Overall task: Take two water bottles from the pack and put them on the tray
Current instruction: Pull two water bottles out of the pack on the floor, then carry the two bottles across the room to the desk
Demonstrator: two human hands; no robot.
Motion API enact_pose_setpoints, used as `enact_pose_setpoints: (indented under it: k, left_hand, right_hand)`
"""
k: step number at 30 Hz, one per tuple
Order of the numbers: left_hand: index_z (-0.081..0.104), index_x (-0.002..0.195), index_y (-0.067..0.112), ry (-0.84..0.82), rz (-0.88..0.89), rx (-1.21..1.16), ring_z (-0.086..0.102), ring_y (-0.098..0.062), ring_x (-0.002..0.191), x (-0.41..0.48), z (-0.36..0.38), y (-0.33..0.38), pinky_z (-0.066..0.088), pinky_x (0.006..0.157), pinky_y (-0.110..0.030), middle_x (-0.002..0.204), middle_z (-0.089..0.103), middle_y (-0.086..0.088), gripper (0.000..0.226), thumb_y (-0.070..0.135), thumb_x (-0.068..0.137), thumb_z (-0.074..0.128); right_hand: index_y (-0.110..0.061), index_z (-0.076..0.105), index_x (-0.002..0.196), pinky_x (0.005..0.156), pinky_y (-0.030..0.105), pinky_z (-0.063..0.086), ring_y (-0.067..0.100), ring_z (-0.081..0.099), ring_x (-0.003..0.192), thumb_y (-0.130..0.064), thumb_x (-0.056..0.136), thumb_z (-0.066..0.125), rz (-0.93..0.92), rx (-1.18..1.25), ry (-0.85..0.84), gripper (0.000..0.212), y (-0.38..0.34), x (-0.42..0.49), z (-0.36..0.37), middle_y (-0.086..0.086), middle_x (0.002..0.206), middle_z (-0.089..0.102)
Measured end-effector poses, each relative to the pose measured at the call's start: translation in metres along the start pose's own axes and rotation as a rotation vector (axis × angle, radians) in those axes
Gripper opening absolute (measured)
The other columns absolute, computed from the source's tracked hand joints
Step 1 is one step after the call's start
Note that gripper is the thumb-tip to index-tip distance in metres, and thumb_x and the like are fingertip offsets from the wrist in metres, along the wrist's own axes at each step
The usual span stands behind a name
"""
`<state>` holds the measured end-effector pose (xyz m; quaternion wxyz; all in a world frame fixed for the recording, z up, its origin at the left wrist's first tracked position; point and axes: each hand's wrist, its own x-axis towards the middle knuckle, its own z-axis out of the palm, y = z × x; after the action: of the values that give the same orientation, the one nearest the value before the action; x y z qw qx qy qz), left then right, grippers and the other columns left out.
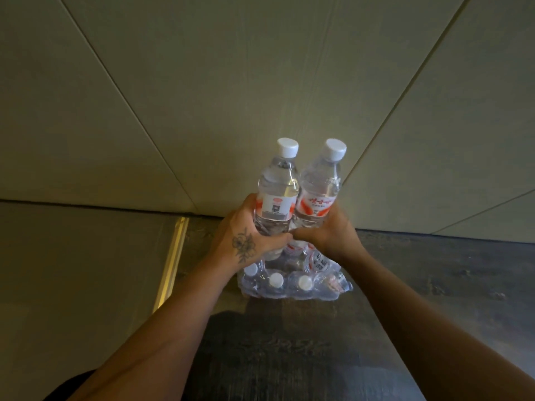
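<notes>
Two clear water bottles with white caps and red-and-white labels are held side by side, upright and touching, above the pack. My left hand (pixel 246 238) grips the lower body of the left bottle (pixel 279 183). My right hand (pixel 327 233) grips the lower body of the right bottle (pixel 320 186). My thumbs meet in front of the bottles. Below them the plastic-wrapped pack (pixel 292 280) sits on the dark floor, with several white caps showing through the torn wrap. No tray is in view.
Pale wall panels (pixel 260 82) rise right behind the pack. A lighter floor area (pixel 72 270) with a brass-coloured strip (pixel 172 256) lies to the left. Dark wood-look flooring (pixel 434 285) spreads to the right and towards me.
</notes>
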<state>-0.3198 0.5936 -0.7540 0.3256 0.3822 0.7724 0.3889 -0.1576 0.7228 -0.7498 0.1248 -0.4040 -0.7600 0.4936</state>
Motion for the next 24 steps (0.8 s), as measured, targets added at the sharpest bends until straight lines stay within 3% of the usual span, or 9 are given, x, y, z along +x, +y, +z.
enact_pose_setpoints:
  k: [2,9,15,19,24]
  left_hand:
    - [0.059,0.135,0.037,0.006,-0.003,-0.034,0.074,-0.005,0.108,-0.006,-0.002,0.008,0.063,0.091,-0.033,0.12,0.077,0.014,0.091,0.072,0.056,0.088]
    - [0.058,0.124,0.053,0.036,-0.034,-0.134,0.075,-0.008,0.11,-0.027,-0.022,0.045,0.062,0.098,-0.04,0.12,0.077,0.015,0.073,0.071,0.058,0.085]
    - [0.062,0.111,0.054,0.071,-0.094,-0.234,0.074,0.007,0.092,-0.053,-0.039,0.075,0.061,0.084,-0.032,0.107,0.075,0.033,0.058,0.068,0.059,0.084]
    - [0.065,0.113,0.047,0.074,-0.168,-0.302,0.078,-0.014,0.1,-0.069,-0.049,0.088,0.063,0.096,-0.054,0.106,0.081,0.012,0.065,0.065,0.055,0.087]
    - [0.064,0.123,0.043,0.093,-0.148,-0.271,0.076,-0.02,0.107,-0.085,-0.059,0.11,0.062,0.098,-0.057,0.115,0.079,0.006,0.073,0.065,0.056,0.085]
  right_hand:
    - [-0.026,0.061,0.132,0.102,0.049,0.059,0.008,0.073,0.111,-0.028,0.067,0.097,0.012,0.043,0.011,0.074,-0.006,-0.007,-0.006,-0.006,0.119,0.076]
    - [-0.02,0.065,0.122,0.1,0.061,0.057,0.024,0.077,0.105,-0.026,0.064,0.085,0.085,0.277,0.02,0.061,-0.033,-0.04,-0.025,0.005,0.111,0.078]
    - [-0.009,0.055,0.133,0.093,0.047,0.062,0.027,0.076,0.104,-0.035,0.068,0.084,0.056,0.384,0.028,0.076,-0.064,-0.067,-0.033,0.01,0.115,0.074]
    - [-0.021,0.055,0.13,0.074,0.029,0.064,0.021,0.077,0.101,-0.036,0.065,0.082,0.091,0.461,0.051,0.073,-0.078,-0.084,-0.029,0.003,0.112,0.074]
    - [-0.02,0.053,0.131,0.088,0.045,0.063,0.025,0.075,0.105,-0.041,0.056,0.08,0.133,0.511,0.034,0.082,-0.095,-0.1,-0.026,0.008,0.119,0.071]
